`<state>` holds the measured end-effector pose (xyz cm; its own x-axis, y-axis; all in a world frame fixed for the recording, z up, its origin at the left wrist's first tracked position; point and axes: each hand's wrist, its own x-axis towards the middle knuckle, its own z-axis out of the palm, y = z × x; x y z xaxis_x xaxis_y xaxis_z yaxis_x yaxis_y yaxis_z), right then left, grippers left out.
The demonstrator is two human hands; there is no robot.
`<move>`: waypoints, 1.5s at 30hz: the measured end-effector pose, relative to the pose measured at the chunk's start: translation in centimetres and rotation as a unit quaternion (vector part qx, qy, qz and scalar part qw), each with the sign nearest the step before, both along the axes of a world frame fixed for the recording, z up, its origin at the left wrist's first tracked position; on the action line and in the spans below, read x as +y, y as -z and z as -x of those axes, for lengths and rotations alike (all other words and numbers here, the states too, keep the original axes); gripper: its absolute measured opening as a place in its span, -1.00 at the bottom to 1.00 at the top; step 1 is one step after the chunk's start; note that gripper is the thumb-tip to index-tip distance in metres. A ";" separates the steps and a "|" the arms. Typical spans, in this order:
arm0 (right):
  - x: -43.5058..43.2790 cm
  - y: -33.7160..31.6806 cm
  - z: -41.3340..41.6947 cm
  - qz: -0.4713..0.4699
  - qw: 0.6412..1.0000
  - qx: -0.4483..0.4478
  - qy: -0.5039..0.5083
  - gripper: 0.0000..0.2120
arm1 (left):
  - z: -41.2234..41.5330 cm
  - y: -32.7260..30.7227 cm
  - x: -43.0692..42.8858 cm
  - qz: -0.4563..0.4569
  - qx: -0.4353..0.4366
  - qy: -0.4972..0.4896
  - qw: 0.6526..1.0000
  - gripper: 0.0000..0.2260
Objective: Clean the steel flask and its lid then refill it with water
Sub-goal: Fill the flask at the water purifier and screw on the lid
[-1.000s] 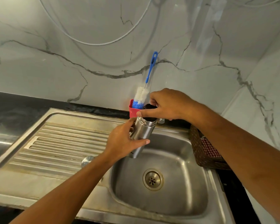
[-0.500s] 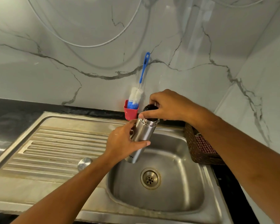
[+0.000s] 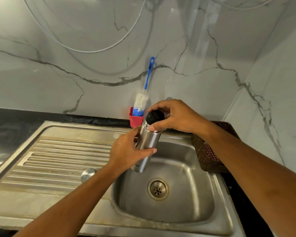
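We held the flask (image 3: pixel 146 146) mid-body w/ left hand (image 3: pixel 126 153) clamped round; right hand (image 3: pixel 174 117) fingers pinched the lid (image 3: pixel 155 117). Steel prob. rigid, slick if wet.

A steel flask (image 3: pixel 146 147) was held tilted above the sink (image 3: pixel 195 211) at the centre of the frame, gripped around its body by the left hand (image 3: pixel 126 151). Its black lid (image 3: pixel 155 117) was grasped by the right hand (image 3: pixel 176 117). A bottle brush (image 3: pixel 142 103) was stood in a red cup (image 3: pixel 135 119) behind.

Black counter (image 3: pixel 15 120): steel sink (image 3: pixel 58 168), red cup (image 3: pixel 135 119), basket (image 3: pixel 205 159).
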<state>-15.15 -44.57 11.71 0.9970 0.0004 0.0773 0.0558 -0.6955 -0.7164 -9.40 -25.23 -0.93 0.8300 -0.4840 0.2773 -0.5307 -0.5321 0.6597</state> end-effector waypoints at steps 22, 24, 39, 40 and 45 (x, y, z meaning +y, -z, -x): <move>3.8 2.5 0.5 -0.339 0.940 -0.033 -0.012 -0.79 | 1.8 -1.0 -1.0 0.177 0.275 0.145 0.934 -0.47; 4.9 3.1 0.2 -0.327 0.937 -0.086 0.089 -0.79 | 2.3 -0.4 -1.8 0.195 0.227 0.106 0.948 -0.49; 2.1 2.3 0.6 -0.290 0.954 0.018 -0.067 -0.34 | 0.9 -1.3 -1.0 0.140 0.244 0.160 0.946 -0.37; 2.3 2.3 0.5 -0.305 0.949 0.017 -0.080 -0.42 | 0.8 -1.4 -1.0 0.137 0.248 0.165 0.945 -0.36; 3.9 3.2 0.8 -0.328 0.943 -0.052 -0.010 -0.71 | 1.4 -1.0 -1.5 0.177 0.215 0.131 0.951 -0.51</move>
